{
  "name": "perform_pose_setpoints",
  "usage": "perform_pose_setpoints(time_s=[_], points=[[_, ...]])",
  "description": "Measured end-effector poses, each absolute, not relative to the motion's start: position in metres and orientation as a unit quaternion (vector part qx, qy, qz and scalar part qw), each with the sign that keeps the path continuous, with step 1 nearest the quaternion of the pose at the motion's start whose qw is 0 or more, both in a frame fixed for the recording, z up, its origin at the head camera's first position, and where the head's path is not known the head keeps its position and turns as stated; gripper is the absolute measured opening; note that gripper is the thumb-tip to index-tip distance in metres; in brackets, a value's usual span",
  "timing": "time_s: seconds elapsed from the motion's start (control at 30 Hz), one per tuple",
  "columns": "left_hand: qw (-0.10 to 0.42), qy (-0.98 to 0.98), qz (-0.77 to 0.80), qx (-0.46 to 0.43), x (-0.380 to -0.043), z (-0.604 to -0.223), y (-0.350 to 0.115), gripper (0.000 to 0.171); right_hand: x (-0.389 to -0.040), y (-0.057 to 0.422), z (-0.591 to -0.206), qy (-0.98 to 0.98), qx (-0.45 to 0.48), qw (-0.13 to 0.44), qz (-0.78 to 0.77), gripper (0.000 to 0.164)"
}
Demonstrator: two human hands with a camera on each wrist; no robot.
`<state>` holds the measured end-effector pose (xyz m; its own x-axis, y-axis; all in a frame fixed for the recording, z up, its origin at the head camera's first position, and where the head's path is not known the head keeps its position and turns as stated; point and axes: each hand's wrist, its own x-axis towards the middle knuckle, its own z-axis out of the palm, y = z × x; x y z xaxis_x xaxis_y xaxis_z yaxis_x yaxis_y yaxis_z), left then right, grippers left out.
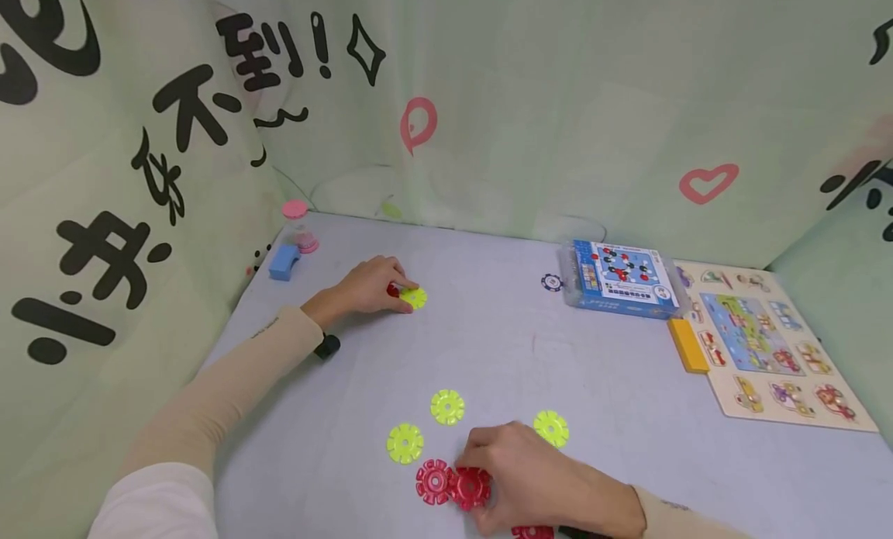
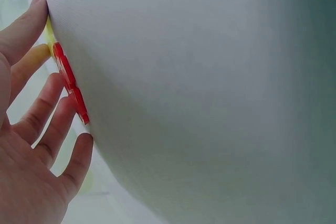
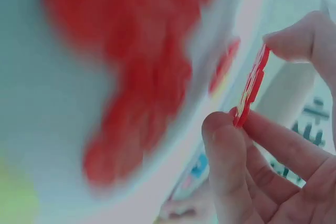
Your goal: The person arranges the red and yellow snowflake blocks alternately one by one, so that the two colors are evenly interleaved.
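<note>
My left hand (image 1: 373,285) is at the far left of the table. Its thumb and index finger hold a yellow-green notched plastic disc (image 1: 416,298) by the edge. A red notched disc (image 2: 71,82) lies under the other fingers, beside the yellow-green one. At the front, my right hand (image 1: 523,477) pinches a red notched disc (image 3: 254,82) between thumb and fingers. Immediately left of it is another red disc (image 1: 434,481). Part of a further red disc (image 1: 533,532) shows below that hand. Yellow-green discs (image 1: 447,407) (image 1: 405,443) (image 1: 551,428) lie around it.
A blue boxed set (image 1: 624,279) stands at the back right, with a small patterned disc (image 1: 552,282) to its left. Beyond are a yellow block (image 1: 687,345) and a wooden puzzle board (image 1: 802,392). A blue block (image 1: 284,262) and a pink-capped container (image 1: 300,226) occupy the back left corner.
</note>
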<state>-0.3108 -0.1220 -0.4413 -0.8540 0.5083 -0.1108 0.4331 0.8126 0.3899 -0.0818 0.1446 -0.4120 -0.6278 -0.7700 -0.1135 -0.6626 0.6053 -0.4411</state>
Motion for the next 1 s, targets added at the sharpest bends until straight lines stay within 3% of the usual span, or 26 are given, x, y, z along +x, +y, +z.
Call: perform_pose_setpoints(time_s=[0.13, 0.3, 0.5, 0.73, 1.0], points=[[0.102, 0.946, 0.181, 0.247, -0.311, -0.441, -0.124, 0.053, -0.127, 0.153, -0.404, 0.890, -0.395, 0.088, -0.209, 0.043], [0.098, 0.946, 0.176, 0.255, -0.312, -0.443, -0.125, 0.052, -0.213, 0.147, -0.402, 0.916, -0.353, 0.026, -0.190, 0.043], [0.093, 0.945, 0.177, 0.260, -0.313, -0.443, -0.123, 0.052, -0.292, 0.119, -0.414, 0.943, -0.276, 0.050, -0.176, 0.042], [0.098, 0.945, 0.175, 0.260, -0.316, -0.442, -0.115, 0.052, -0.311, 0.107, -0.421, 0.943, -0.269, 0.119, -0.156, 0.042], [0.098, 0.950, 0.162, 0.249, -0.313, -0.437, -0.116, 0.051, -0.287, 0.131, -0.413, 0.931, -0.274, 0.120, -0.211, 0.050]])
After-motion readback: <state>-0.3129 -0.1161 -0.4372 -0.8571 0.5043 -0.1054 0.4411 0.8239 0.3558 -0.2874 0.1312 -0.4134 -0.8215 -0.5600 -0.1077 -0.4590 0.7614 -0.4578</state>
